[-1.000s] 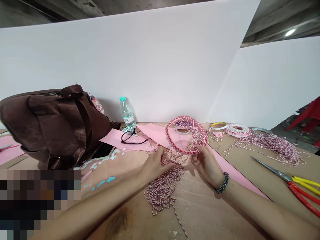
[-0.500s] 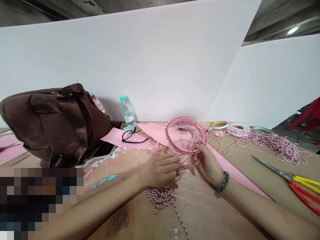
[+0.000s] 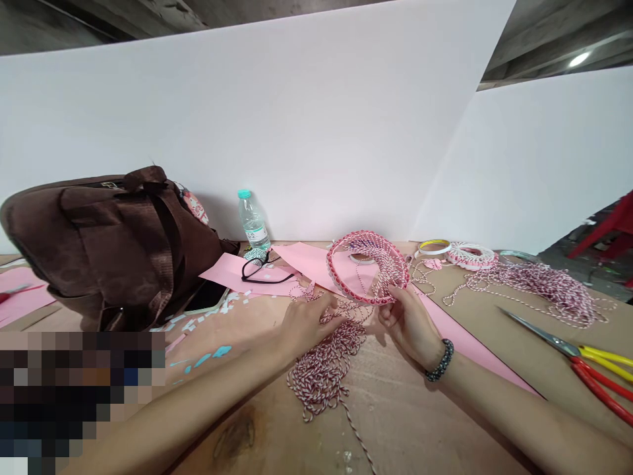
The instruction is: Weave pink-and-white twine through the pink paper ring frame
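Observation:
My right hand [image 3: 408, 323], with a dark beaded bracelet at the wrist, grips the lower right rim of a round hoop [image 3: 332, 264]. Red-and-white cord wraps the hoop and is strung across its inside as a net of threads. Left of it, my left hand [image 3: 309, 323] is at the upper part of a loose heap of red-and-white cord [image 3: 321, 376]. Its thumb and forefinger are parted, with cord showing between them; the other fingers are partly hidden. One cord end trails toward the table's near edge.
Scissors [image 3: 568, 349] with red and yellow handles lie at right, near a second cord bundle [image 3: 554, 290], a wrapped ring [image 3: 469, 256] and a tape roll [image 3: 434, 247]. Glasses [image 3: 267, 277], pink paper [image 3: 306, 260], a water bottle [image 3: 252, 221] and a brown bag [image 3: 113, 244] stand behind and left.
My left hand has drawn back slightly left and up, its fingers parting and uncovering more of the cord heap. The right hand and hoop have stayed in place.

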Motion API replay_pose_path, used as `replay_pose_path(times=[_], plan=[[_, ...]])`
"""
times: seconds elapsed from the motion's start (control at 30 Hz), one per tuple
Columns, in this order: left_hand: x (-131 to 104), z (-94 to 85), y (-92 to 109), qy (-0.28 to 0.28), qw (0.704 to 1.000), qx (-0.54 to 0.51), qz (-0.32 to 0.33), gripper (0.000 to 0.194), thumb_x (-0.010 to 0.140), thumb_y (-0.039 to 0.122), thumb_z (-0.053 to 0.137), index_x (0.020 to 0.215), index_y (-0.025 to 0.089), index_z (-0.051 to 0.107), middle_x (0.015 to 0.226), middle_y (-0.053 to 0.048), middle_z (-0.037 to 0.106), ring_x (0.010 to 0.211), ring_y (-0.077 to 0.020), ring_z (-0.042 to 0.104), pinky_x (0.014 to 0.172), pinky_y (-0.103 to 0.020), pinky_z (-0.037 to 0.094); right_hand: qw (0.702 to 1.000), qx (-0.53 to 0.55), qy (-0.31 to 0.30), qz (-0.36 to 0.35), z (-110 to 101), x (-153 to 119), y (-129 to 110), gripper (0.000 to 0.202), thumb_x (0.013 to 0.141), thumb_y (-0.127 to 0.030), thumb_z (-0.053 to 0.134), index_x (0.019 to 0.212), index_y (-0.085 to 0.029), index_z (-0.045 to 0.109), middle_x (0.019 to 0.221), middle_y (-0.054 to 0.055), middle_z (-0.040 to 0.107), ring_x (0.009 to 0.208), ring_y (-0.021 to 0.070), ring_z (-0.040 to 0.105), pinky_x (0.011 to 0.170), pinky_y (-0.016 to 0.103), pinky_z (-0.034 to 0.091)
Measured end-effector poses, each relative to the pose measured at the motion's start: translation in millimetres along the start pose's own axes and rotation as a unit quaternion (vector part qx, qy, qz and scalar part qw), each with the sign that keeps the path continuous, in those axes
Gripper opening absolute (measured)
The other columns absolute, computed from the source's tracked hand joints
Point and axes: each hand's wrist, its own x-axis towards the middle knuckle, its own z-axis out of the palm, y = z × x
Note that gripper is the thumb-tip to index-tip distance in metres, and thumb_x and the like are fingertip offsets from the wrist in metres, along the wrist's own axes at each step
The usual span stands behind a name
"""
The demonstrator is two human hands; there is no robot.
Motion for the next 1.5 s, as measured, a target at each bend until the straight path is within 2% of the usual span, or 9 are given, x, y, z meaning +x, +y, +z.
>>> replay_pose_path(times=[0.1, 0.3, 0.43, 0.63, 0.77, 0.87, 1.23, 1.37, 1.5], plan=[[1.2, 1.3, -1.8, -0.025, 0.997, 0.002, 0.077, 0.017, 0.089, 0.033, 0.053, 0.095, 0.024, 0.066, 0.063, 0.003, 0.062, 0.056, -0.0105, 0.057, 0.052, -0.021, 0.037, 1.0, 0.0, 0.0, -0.001, 0.1, 0.6, 0.5, 0.02, 0.073, -0.029, 0.066, 0.071, -0.021, 0.048, 0.046, -0.007, 0.052, 0.038, 0.0077, 0.045, 0.038, 0.018, 0.035], [7.6, -9.3, 10.4, 0.131, 0.948, 0.017, 0.289, 0.006, 0.083, 0.025, 0.062, 0.089, 0.024, 0.064, 0.097, -0.002, 0.068, 0.099, -0.0177, 0.059, 0.092, -0.036, 0.045, 1.0, -0.004, 0.01, -0.003, -0.4, 1.5, 1.0, 0.022, 0.072, -0.029, 0.068, 0.069, -0.021, 0.047, 0.045, -0.008, 0.051, 0.037, 0.0072, 0.044, 0.038, 0.018, 0.036], [9.3, -13.3, 17.1, 0.035, 0.911, -0.016, 0.411, 0.012, 0.087, 0.016, 0.054, 0.076, 0.021, 0.058, 0.095, 0.001, 0.068, 0.1, -0.0128, 0.058, 0.102, -0.033, 0.039, 1.0, -0.011, 0.0, -0.004, 0.5, 0.5, 0.7, 0.021, 0.073, -0.03, 0.067, 0.069, -0.021, 0.048, 0.045, -0.007, 0.052, 0.037, 0.0077, 0.044, 0.038, 0.018, 0.037], [3.3, -5.8, 9.9, 0.03, 0.943, -0.093, 0.318, 0.025, 0.086, 0.022, 0.046, 0.06, 0.021, 0.043, 0.05, 0.002, 0.048, 0.049, -0.0126, 0.044, 0.055, -0.026, 0.044, 1.0, 0.0, -0.001, -0.009, 0.2, 0.6, 1.0, 0.02, 0.074, -0.028, 0.066, 0.071, -0.022, 0.048, 0.046, -0.007, 0.052, 0.038, 0.0078, 0.044, 0.038, 0.017, 0.037], [0.6, -3.1, 4.4, 0.016, 0.985, -0.109, 0.131, 0.016, 0.09, 0.029, 0.048, 0.08, 0.018, 0.053, 0.064, 0.0, 0.06, 0.058, -0.0128, 0.056, 0.057, -0.024, 0.045, 1.0, 0.016, 0.008, -0.011, 1.3, -0.1, -0.4, 0.023, 0.071, -0.028, 0.071, 0.077, -0.022, 0.049, 0.057, -0.008, 0.055, 0.044, 0.0069, 0.048, 0.042, 0.017, 0.04], [1.4, -0.8, 1.2, -0.006, 0.991, -0.106, 0.087, 0.016, 0.091, 0.029, 0.049, 0.098, 0.017, 0.057, 0.084, -0.004, 0.067, 0.076, -0.0134, 0.063, 0.066, -0.023, 0.048, 1.0, 0.022, 0.008, -0.009, 2.3, -0.5, -1.5, 0.027, 0.069, -0.028, 0.073, 0.082, -0.023, 0.05, 0.061, -0.008, 0.055, 0.046, 0.0069, 0.05, 0.044, 0.018, 0.041], [2.8, 0.2, 3.1, -0.012, 0.99, -0.022, 0.138, 0.02, 0.091, 0.032, 0.048, 0.082, 0.018, 0.059, 0.076, -0.003, 0.062, 0.069, -0.0135, 0.058, 0.058, -0.023, 0.046, 1.0, 0.022, 0.008, -0.013, 0.4, 0.9, 0.8, 0.027, 0.07, -0.027, 0.073, 0.082, -0.023, 0.05, 0.064, -0.008, 0.054, 0.049, 0.0072, 0.051, 0.046, 0.019, 0.041], [6.4, -7.7, 7.4, 0.1, 0.96, -0.021, 0.263, 0.006, 0.087, 0.02, 0.054, 0.082, 0.02, 0.057, 0.102, -0.004, 0.068, 0.103, -0.018, 0.058, 0.088, -0.033, 0.048, 1.0, 0.012, 0.013, -0.008, 1.8, -0.1, -0.9, 0.028, 0.069, -0.029, 0.073, 0.082, -0.023, 0.05, 0.063, -0.008, 0.055, 0.048, 0.0073, 0.051, 0.045, 0.019, 0.042], [6.9, -9.4, 12.4, 0.069, 0.926, -0.041, 0.369, 0.018, 0.086, 0.012, 0.049, 0.07, 0.02, 0.053, 0.08, 0.0, 0.068, 0.095, -0.0124, 0.061, 0.1, -0.032, 0.041, 1.0, 0.013, 0.013, -0.01, 2.7, -1.2, -1.8, 0.028, 0.069, -0.029, 0.074, 0.082, -0.022, 0.05, 0.063, -0.007, 0.056, 0.048, 0.0071, 0.051, 0.046, 0.019, 0.042]])
